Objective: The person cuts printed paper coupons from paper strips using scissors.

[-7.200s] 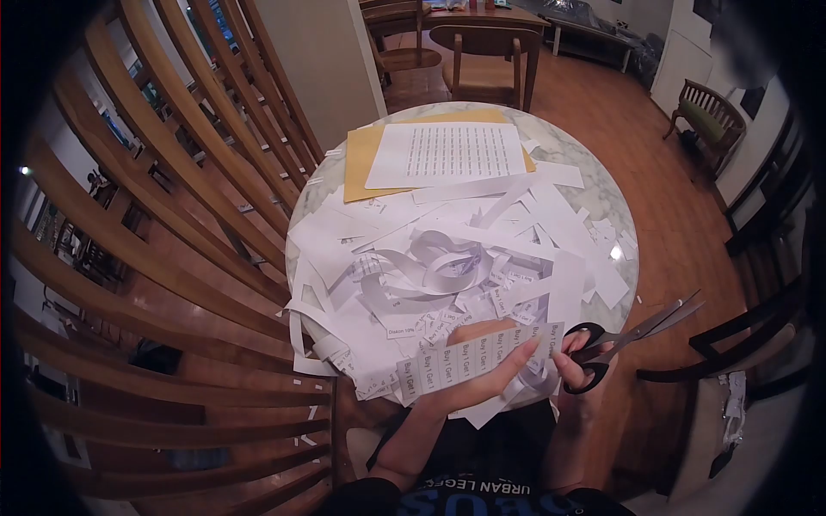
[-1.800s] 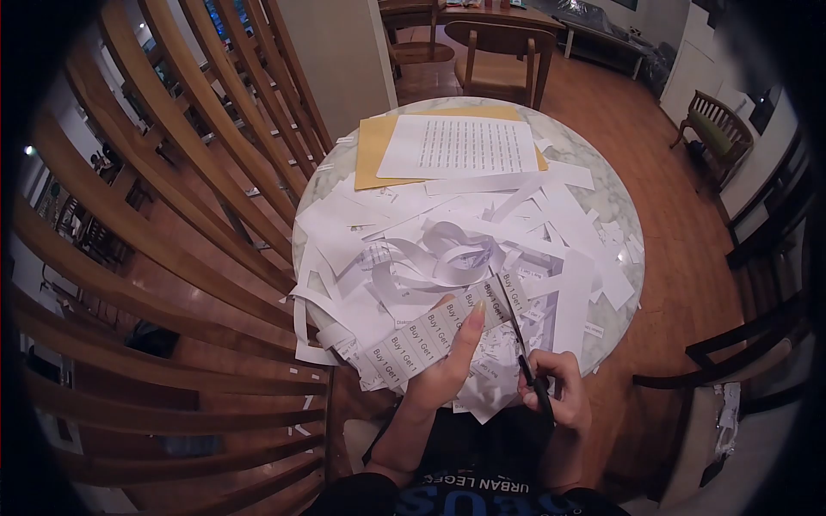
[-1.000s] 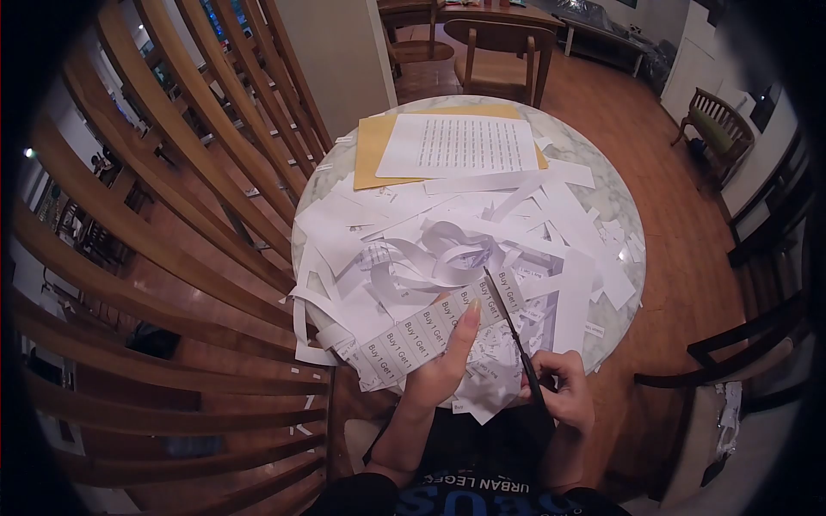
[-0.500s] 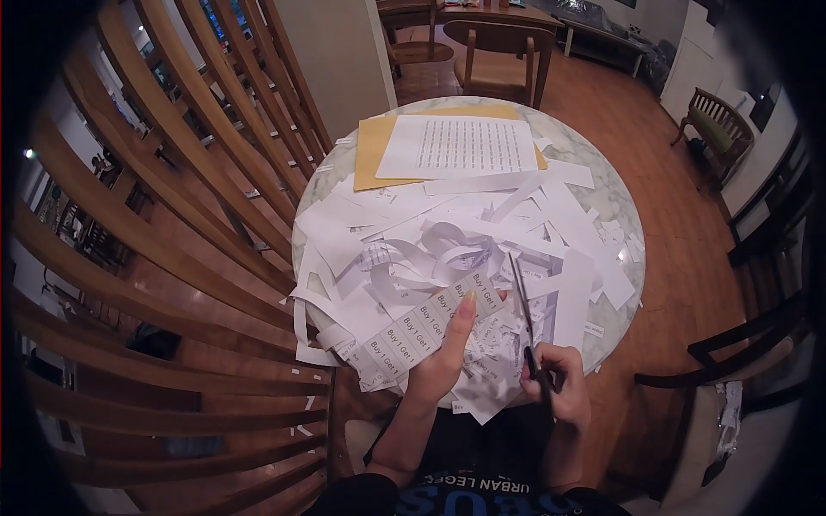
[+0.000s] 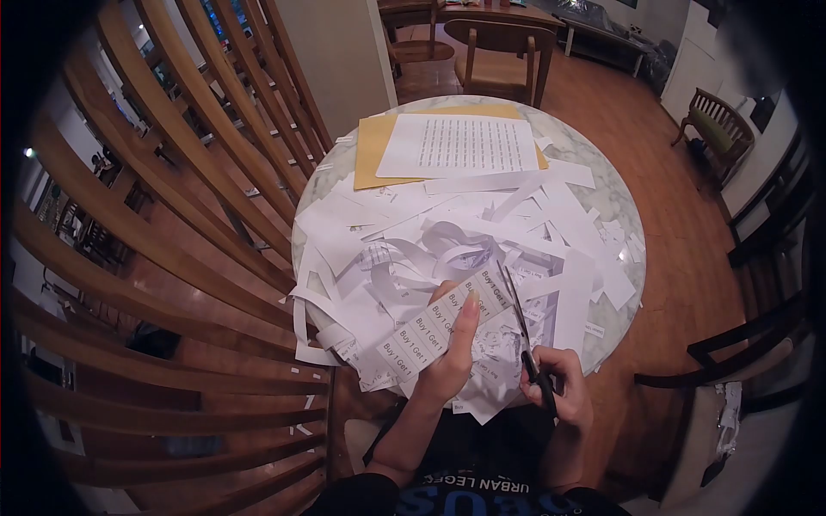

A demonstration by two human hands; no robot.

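Observation:
A paper strip [image 5: 418,334] printed with "Buy 1 Get 1" lines is pinched in my left hand [image 5: 454,357], thumb on top near the strip's upper right end. My right hand [image 5: 561,384] holds black-handled scissors [image 5: 527,340], their blades pointing up and away, beside the strip's right end. Whether the blades touch the paper is hard to tell. Beneath both hands lie small cut slips [image 5: 495,348], some with the same print. Beyond them are curled white paper strips [image 5: 443,254] and larger white offcuts [image 5: 335,228].
The round marble table [image 5: 615,193] bears a yellow envelope [image 5: 370,155] with a printed sheet [image 5: 465,146] on top at its far side. Wooden slats [image 5: 172,193] stand at the left. A wooden chair [image 5: 499,64] is beyond the table, and a dark chair [image 5: 688,374] at the right.
The strip in my left hand has become shorter at its right end since the earlier frames. Just now it has shifted slightly right, and the scissors are tilted leftward towards its end.

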